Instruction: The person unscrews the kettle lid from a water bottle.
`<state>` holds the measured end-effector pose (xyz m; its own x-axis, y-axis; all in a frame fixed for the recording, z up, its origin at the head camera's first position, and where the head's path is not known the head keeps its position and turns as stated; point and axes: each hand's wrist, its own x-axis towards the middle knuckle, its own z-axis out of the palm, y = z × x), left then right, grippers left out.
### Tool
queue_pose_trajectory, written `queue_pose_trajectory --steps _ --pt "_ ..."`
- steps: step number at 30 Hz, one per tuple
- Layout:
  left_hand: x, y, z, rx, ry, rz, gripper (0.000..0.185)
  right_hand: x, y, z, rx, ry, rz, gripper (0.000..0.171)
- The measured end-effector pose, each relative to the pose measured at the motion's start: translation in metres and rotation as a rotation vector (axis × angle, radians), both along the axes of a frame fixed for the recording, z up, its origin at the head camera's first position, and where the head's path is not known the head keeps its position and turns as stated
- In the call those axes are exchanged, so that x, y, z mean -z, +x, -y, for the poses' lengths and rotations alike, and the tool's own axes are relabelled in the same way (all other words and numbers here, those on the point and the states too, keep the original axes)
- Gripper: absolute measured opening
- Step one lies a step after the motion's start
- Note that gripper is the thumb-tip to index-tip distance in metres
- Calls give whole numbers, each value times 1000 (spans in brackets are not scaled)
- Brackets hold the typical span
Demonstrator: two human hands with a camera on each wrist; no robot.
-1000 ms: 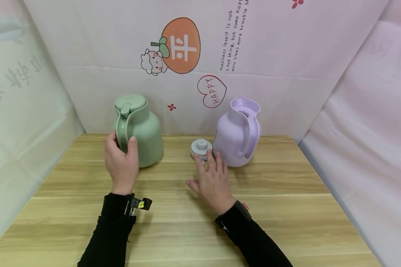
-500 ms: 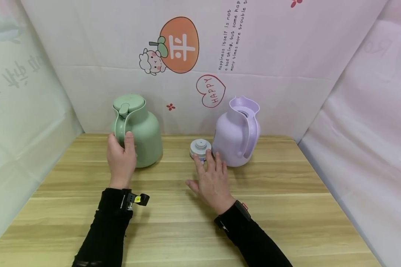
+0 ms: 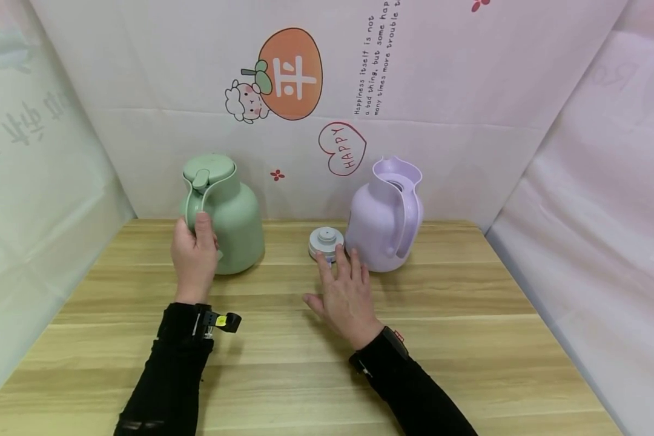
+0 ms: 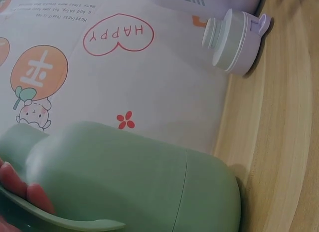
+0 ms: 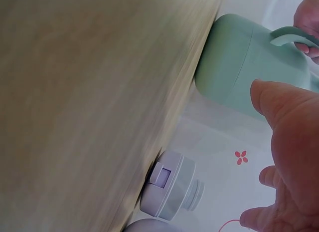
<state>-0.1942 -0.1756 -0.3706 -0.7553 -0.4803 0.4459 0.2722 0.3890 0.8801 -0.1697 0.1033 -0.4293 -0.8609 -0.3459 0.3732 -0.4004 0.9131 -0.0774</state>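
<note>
Head view: nearest, the right hand [image 3: 347, 295] lies flat and relaxed on the wooden table [image 3: 469, 339], fingertips just short of the grey lid [image 3: 326, 243]. Farther back, the left hand [image 3: 194, 257] grips the handle of the green jug [image 3: 234, 218]; the open purple jug [image 3: 384, 218] stands beside the lid.

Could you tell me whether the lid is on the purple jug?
No, the purple jug stands open at the top, and its lid sits on the table beside it.
</note>
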Motion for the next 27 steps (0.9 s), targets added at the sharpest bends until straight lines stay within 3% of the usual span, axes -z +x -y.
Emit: queue_pose_trajectory --steps 9,27 --pt "-5 3 -4 34 65 23 49 1 -1 -1 3 -21 9 91" --pt "-3 9 -16 -51 12 48 52 -10 -5 4 12 -46 4 91"
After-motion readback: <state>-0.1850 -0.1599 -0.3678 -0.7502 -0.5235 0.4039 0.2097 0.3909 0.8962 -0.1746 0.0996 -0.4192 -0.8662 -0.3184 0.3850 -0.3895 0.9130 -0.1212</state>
